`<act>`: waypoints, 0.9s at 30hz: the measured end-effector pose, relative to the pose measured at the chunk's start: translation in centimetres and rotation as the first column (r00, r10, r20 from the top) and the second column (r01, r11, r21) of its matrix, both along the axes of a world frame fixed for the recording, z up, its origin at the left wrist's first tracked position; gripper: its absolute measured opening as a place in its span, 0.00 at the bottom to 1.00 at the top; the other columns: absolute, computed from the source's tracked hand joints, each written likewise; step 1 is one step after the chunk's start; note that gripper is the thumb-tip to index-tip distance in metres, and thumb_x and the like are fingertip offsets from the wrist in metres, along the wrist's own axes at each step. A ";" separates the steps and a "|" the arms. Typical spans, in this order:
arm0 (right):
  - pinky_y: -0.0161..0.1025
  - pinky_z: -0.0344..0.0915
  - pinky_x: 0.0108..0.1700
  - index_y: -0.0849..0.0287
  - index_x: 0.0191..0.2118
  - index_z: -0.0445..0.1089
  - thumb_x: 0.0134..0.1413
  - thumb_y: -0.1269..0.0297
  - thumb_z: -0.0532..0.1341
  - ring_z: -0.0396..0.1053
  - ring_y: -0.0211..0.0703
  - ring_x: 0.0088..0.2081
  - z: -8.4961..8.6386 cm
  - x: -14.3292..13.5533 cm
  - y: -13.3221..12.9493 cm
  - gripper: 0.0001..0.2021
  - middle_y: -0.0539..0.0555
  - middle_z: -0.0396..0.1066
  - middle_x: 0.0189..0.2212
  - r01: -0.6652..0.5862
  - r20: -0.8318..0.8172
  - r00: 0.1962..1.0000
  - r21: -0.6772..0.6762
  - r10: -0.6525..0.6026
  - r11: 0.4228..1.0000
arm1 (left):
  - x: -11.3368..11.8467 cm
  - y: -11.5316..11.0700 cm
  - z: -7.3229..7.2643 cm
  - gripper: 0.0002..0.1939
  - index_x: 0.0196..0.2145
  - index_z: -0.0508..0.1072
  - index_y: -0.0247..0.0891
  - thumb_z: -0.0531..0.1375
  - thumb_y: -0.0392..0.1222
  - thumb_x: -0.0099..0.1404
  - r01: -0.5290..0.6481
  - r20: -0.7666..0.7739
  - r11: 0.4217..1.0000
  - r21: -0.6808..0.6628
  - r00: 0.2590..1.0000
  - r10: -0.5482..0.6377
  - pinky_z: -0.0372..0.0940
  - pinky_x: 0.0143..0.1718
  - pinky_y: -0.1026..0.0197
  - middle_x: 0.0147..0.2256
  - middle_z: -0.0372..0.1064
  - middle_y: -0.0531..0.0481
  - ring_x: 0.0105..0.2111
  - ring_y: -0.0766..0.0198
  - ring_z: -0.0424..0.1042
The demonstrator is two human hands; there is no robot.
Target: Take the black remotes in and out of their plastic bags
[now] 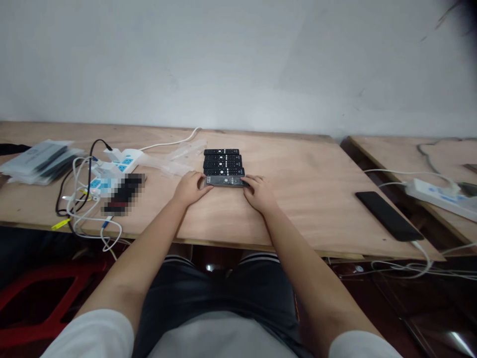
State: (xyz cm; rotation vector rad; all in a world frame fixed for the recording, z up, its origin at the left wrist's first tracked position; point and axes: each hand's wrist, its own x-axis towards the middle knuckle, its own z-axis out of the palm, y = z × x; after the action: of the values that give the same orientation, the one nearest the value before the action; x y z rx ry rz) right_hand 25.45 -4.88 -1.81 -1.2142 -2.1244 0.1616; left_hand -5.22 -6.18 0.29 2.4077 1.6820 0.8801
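A dark remote control (pixel 225 181) with a greyish, shiny surface, perhaps in a clear sleeve, lies crosswise on the wooden table (pixel 298 214). Its left end is between the thumb and fingers of my left hand (pixel 189 189). My right hand (pixel 260 193) grips the other end in the same way. Just behind it, three black remote controls are lined up in parallel: a near one (pixel 225 171), a middle one (pixel 233 160) and a far one (pixel 214 151). Their rows of small buttons face up.
Left of my hands are a crumpled clear plastic bag (pixel 169 161), a white power strip (pixel 128 160) with tangled cables, and a blurred-out dark object (pixel 124 194). Flat plastic packets (pixel 40 161) are stacked at far left. A black phone (pixel 387 215) lies near the right edge, its cable attached.
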 end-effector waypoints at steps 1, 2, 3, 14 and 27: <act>0.61 0.65 0.62 0.54 0.57 0.77 0.59 0.67 0.60 0.69 0.59 0.56 -0.1 0.1 0.1 0.21 0.59 0.75 0.56 0.004 -0.008 1.000 0.002 -0.004 1.000 | 0.0 0.0 0.0 0.20 0.45 0.74 0.40 0.65 0.58 0.65 0.008 0.000 1.000 0.004 1.000 -0.008 0.68 0.54 0.47 0.45 0.75 0.42 0.48 0.49 0.72; 0.61 0.66 0.62 0.54 0.57 0.77 0.59 0.67 0.60 0.69 0.59 0.56 -0.1 0.1 0.1 0.21 0.58 0.76 0.56 0.008 -0.015 1.000 0.003 -0.008 1.000 | 0.0 0.0 0.0 0.20 0.45 0.75 0.40 0.65 0.58 0.65 0.013 -0.001 1.000 0.005 1.000 -0.013 0.68 0.54 0.48 0.44 0.75 0.42 0.48 0.49 0.72; 0.61 0.66 0.61 0.52 0.56 0.78 0.59 0.66 0.60 0.69 0.59 0.55 -0.1 0.2 0.2 0.20 0.57 0.76 0.56 0.012 -0.023 1.000 0.004 -0.012 1.000 | 0.0 0.0 0.0 0.19 0.44 0.75 0.41 0.64 0.58 0.66 0.015 -0.001 1.000 0.004 1.000 -0.015 0.68 0.54 0.48 0.44 0.75 0.43 0.48 0.49 0.72; 0.65 0.64 0.59 0.50 0.50 0.81 0.62 0.66 0.60 0.69 0.62 0.54 -0.1 0.5 0.1 0.16 0.57 0.78 0.55 0.144 -0.054 0.988 0.021 -0.143 0.989 | 0.1 0.0 -0.1 0.19 0.44 0.74 0.41 0.65 0.57 0.65 -0.014 -0.015 1.000 0.013 1.000 0.014 0.68 0.54 0.47 0.43 0.74 0.42 0.48 0.48 0.72; 0.57 0.66 0.61 0.53 0.53 0.80 0.64 0.62 0.61 0.72 0.54 0.55 0.3 -0.5 -0.5 0.16 0.55 0.78 0.55 -0.050 0.038 0.998 0.115 0.046 0.992 | 0.1 0.1 -0.7 0.36 0.62 0.72 0.36 0.65 0.62 0.64 0.073 -0.019 0.997 0.019 0.997 -0.073 0.59 0.69 0.46 0.65 0.65 0.36 0.66 0.47 0.65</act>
State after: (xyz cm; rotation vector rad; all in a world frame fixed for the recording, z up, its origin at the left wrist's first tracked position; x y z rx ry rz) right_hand 24.96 -5.37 -1.55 -1.1068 -2.1629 0.0381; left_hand -5.11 -6.10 -0.36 2.4801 1.5877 0.8707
